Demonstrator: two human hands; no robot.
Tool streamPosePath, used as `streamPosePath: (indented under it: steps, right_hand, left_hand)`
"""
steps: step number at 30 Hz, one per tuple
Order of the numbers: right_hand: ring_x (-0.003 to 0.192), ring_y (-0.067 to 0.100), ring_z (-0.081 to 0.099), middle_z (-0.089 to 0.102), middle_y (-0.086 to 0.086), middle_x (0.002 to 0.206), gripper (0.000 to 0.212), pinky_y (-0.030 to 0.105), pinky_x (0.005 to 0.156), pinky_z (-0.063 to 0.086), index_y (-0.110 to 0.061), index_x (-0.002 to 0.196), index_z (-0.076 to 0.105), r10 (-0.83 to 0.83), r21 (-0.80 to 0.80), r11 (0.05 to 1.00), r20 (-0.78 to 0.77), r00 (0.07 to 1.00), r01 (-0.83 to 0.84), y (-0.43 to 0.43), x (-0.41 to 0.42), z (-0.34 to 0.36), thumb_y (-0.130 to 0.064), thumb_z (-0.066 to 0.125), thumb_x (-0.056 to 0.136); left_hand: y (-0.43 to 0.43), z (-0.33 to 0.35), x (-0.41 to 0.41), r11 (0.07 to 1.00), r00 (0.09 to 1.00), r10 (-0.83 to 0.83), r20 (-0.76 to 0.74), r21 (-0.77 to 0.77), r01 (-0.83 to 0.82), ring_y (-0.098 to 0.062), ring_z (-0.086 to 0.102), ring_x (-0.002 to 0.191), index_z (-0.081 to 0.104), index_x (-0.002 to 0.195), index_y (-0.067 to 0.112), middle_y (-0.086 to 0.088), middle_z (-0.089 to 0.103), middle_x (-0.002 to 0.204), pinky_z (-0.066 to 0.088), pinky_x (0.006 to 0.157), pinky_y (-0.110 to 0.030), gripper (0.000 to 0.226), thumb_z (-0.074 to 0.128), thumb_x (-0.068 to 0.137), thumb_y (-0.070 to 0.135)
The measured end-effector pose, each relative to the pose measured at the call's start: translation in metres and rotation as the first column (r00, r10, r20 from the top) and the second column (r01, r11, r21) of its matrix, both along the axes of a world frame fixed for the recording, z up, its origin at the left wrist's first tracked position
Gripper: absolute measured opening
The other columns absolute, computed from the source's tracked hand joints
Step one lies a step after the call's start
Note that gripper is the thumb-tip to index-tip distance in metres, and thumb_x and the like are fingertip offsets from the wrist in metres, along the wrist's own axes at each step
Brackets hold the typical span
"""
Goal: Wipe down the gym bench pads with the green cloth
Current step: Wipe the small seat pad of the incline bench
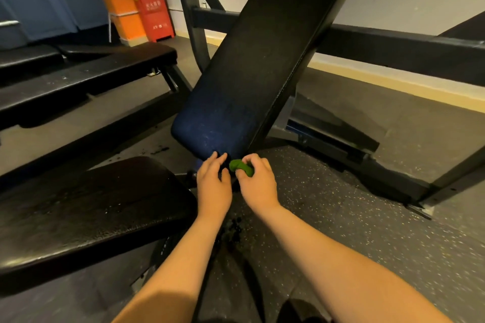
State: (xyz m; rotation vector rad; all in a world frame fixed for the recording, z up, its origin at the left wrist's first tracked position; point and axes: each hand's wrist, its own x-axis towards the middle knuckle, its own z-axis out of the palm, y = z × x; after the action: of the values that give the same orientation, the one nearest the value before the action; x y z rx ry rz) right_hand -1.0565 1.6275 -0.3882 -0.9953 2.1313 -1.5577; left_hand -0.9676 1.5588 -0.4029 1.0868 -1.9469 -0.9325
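Your right grip (258,183) is curled tight around the green cloth (241,167), which is bunched into a small wad between thumb and fingers. It sits just below the lower end of the tilted back pad (249,86); whether the cloth touches the pad cannot be told. Your left grip (214,183) lies just beside it, loose and holding nothing, its fingers fairly straight with the tips at the pad's bottom edge. The seat pad (86,210) of the bench lies to the left, its black surface glossy. Below your arms is the speckled rubber floor (341,217). A second flat bench (91,73) stands further left, and a red cabinet (154,13) stands against the far wall.
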Motion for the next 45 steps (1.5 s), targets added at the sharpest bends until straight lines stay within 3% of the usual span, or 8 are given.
streamPosePath:
  steps: [4,8,12,20,27,32,36,45]
  right_hand:
    - [0.093,0.005,0.053,0.045,-0.004,0.116,0.017,0.021,0.078,0.044,-0.026,0.109,0.054,-0.134,-0.104,0.984,0.074,0.988,0.141,-0.001,0.006,0.002,-0.015,0.058,0.096]
    - [0.087,0.01,0.054,0.043,-0.003,0.111,0.016,0.034,0.079,0.05,-0.026,0.103,0.052,-0.183,-0.033,0.982,0.095,0.979,0.187,-0.011,0.034,-0.007,-0.014,0.056,0.094]
    - [0.087,0.014,0.062,0.061,-0.003,0.097,0.014,0.042,0.083,0.055,-0.029,0.092,0.061,0.011,-0.047,0.999,0.221,0.975,-0.001,-0.002,0.052,-0.019,-0.016,0.059,0.093]
    - [0.094,0.001,0.064,0.069,-0.009,0.102,0.019,0.014,0.078,0.05,-0.027,0.109,0.063,0.239,-0.24,0.954,0.25,0.938,-0.18,-0.028,0.05,0.018,-0.014,0.053,0.1]
    - [0.115,0.01,0.051,0.056,-0.003,0.125,0.031,0.035,0.103,0.043,-0.033,0.128,0.058,0.497,0.191,0.861,-0.115,0.86,-0.472,-0.069,0.019,0.044,-0.025,0.047,0.101]
    - [0.138,0.021,0.033,0.046,-0.006,0.149,0.04,0.043,0.114,0.019,-0.03,0.134,0.059,0.379,0.368,0.921,-0.766,0.519,-0.129,-0.09,-0.015,0.044,-0.044,0.042,0.1]
    - [0.139,0.024,0.036,0.051,-0.004,0.146,0.041,0.051,0.117,0.021,-0.029,0.132,0.059,0.383,0.415,0.909,-0.864,0.326,0.031,-0.095,-0.018,0.027,-0.04,0.045,0.095]
    - [0.14,0.024,0.037,0.054,-0.004,0.143,0.041,0.053,0.118,0.022,-0.028,0.131,0.06,0.358,0.387,0.921,-0.89,0.282,0.051,-0.096,-0.016,0.021,-0.04,0.046,0.095]
  left_hand:
    - [0.014,-0.003,0.008,0.995,0.996,-0.087,0.029,0.052,0.085,-0.007,0.016,0.151,0.042,0.15,0.03,0.01,0.025,0.162,0.017,0.115,-0.02,0.047,0.048,0.105,0.016]
    - [0.017,0.005,0.021,0.97,0.99,-0.123,-0.065,0.203,0.134,-0.004,0.02,0.149,0.048,0.146,0.031,0.013,0.027,0.161,0.023,0.111,-0.02,0.041,0.045,0.106,0.019]
    - [0.018,0.005,0.037,0.932,0.98,-0.115,-0.164,0.324,0.163,-0.005,0.032,0.144,0.054,0.14,0.03,0.01,0.038,0.156,0.03,0.11,-0.021,0.04,0.041,0.106,0.014]
    - [-0.009,0.034,0.035,0.883,0.969,0.059,-0.242,0.465,0.062,-0.013,0.054,0.12,0.048,0.138,0.04,0.006,0.055,0.133,0.046,0.104,-0.038,0.042,0.046,0.097,0.051]
    - [-0.047,0.04,0.034,0.711,0.894,0.244,-0.375,0.696,0.099,-0.02,0.065,0.104,0.049,0.125,0.037,-0.002,0.063,0.119,0.059,0.086,-0.045,0.02,0.043,0.106,0.034]
    - [-0.087,0.034,0.032,0.778,0.818,0.386,-0.426,0.626,-0.042,-0.018,0.067,0.098,0.055,0.108,0.035,-0.002,0.065,0.113,0.057,0.074,-0.036,0.017,0.047,0.105,0.02]
    - [-0.127,0.03,0.033,0.766,0.719,0.563,-0.408,0.584,-0.268,-0.021,0.064,0.103,0.056,0.112,0.033,-0.002,0.063,0.116,0.058,0.083,-0.035,0.022,0.05,0.103,0.015]
    - [-0.154,0.032,-0.002,0.699,0.698,0.575,-0.427,0.7,-0.148,-0.023,0.055,0.12,0.049,0.136,0.03,-0.004,0.056,0.133,0.046,0.107,-0.044,0.035,0.05,0.103,0.022]
